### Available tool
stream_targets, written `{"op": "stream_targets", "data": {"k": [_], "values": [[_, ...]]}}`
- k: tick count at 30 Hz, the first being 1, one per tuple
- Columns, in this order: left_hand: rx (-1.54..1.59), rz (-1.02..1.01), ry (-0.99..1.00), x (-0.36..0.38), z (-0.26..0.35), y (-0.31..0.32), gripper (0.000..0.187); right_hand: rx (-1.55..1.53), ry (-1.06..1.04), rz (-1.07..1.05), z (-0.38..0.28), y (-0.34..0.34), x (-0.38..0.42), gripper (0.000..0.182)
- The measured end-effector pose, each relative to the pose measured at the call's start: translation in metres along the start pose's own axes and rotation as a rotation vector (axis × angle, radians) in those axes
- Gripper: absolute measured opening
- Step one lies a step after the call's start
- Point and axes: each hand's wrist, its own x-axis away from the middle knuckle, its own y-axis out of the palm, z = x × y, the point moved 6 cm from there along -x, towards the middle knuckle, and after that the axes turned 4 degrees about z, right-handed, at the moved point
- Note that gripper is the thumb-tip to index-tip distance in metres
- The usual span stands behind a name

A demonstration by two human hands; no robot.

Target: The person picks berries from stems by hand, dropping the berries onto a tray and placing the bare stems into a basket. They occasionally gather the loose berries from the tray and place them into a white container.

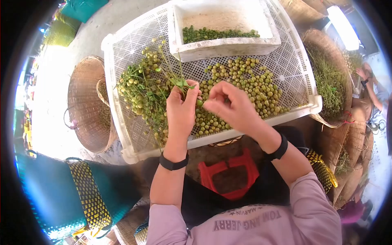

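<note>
My left hand (pixel 181 108) pinches a thin green leafy stem (pixel 179 81) over the white perforated plastic tray (pixel 116 53). Just to its right, my right hand (pixel 234 107) has curled fingers, and whatever they may hold is hidden. A small green round fruit (pixel 199 103) shows between the two hands. Stems bearing round fruits lie bunched (pixel 141 87) to the left of my left hand. Loose yellow-green round fruits (pixel 261 90) spread over the tray around and beyond my right hand.
A white foam box (pixel 228 51) with small green fruits (pixel 216 34) stands at the tray's far side. Woven baskets flank the tray, one at left (pixel 83 104) and one at right holding stems (pixel 326 85). A red plastic stool (pixel 210 173) sits below; a teal basket (pixel 49 192) is lower left.
</note>
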Motion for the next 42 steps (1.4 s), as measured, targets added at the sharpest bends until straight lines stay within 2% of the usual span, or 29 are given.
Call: {"op": "stream_targets", "data": {"k": [2, 3, 4, 6, 7, 8, 10, 11, 14, 15, 17, 18, 20, 25, 27, 31, 32, 35, 36, 38, 42], "values": [[-0.150, -0.016, 0.013, 0.002, 0.002, 0.004, 0.015, 0.640, -0.320, -0.012, -0.029, 0.009, 0.006, 0.023], [-0.181, -0.019, -0.071, 0.004, 0.000, 0.004, 0.015, 0.639, -0.287, 0.011, -0.030, 0.010, 0.007, 0.023], [-0.181, -0.023, -0.066, 0.003, -0.002, 0.002, 0.015, 0.639, -0.291, 0.016, -0.030, 0.007, 0.007, 0.023], [-0.190, -0.103, -0.060, -0.001, -0.005, 0.002, 0.016, 0.458, -0.052, -0.059, -0.013, 0.002, 0.003, 0.021], [-0.144, -0.126, -0.012, -0.001, -0.002, 0.004, 0.019, 0.230, 0.001, -0.061, -0.007, 0.003, 0.001, 0.017], [-0.145, -0.125, -0.010, -0.001, 0.000, 0.004, 0.019, 0.229, 0.000, -0.062, -0.007, 0.000, 0.001, 0.017], [-0.103, -0.146, -0.132, 0.002, 0.001, 0.006, 0.020, -0.219, 0.397, -0.104, 0.005, -0.004, 0.005, 0.018], [-0.101, -0.146, -0.135, 0.002, -0.001, 0.006, 0.020, -0.395, 0.409, -0.122, 0.007, -0.002, 0.005, 0.020], [0.072, -0.128, -0.187, -0.001, -0.007, 0.003, 0.019, -0.471, 0.429, -0.166, 0.010, -0.010, 0.002, 0.024], [0.108, -0.161, -0.186, 0.000, -0.005, 0.005, 0.019, -0.472, 0.429, -0.165, 0.008, -0.009, 0.002, 0.024], [0.145, -0.201, -0.188, 0.000, -0.003, 0.009, 0.019, -0.139, 0.410, -0.151, 0.006, -0.009, 0.003, 0.025], [0.160, -0.208, -0.159, 0.000, 0.000, 0.010, 0.018, -0.139, 0.412, -0.147, 0.011, -0.007, 0.004, 0.025], [0.176, -0.213, -0.132, 0.001, 0.001, 0.011, 0.018, -0.015, 0.304, -0.265, 0.017, 0.003, 0.006, 0.027], [0.056, -0.175, -0.089, -0.001, -0.001, 0.005, 0.019, -0.103, 0.261, -0.213, 0.004, -0.001, 0.005, 0.025], [0.037, -0.152, -0.078, -0.003, 0.001, 0.003, 0.019, -0.345, 0.407, -0.145, 0.010, -0.008, 0.006, 0.025], [0.062, -0.103, -0.047, -0.007, 0.001, -0.004, 0.021, -0.553, 0.477, -0.054, 0.010, -0.015, 0.003, 0.026], [0.061, -0.102, -0.047, -0.006, 0.002, -0.005, 0.021, -0.553, 0.477, -0.056, 0.011, -0.016, 0.003, 0.026], [0.054, -0.070, -0.038, -0.005, 0.006, -0.005, 0.021, -0.085, 0.491, -0.163, 0.007, -0.014, 0.008, 0.031], [0.057, -0.074, -0.043, -0.005, 0.006, -0.004, 0.020, -0.084, 0.492, -0.161, 0.010, -0.011, 0.010, 0.031], [0.058, -0.078, -0.050, -0.004, 0.006, -0.003, 0.019, 0.041, 0.306, -0.196, 0.009, -0.004, 0.009, 0.028], [0.041, -0.070, -0.039, -0.005, 0.008, -0.004, 0.018, -0.150, 0.343, -0.196, 0.004, 0.001, 0.011, 0.019]]}}
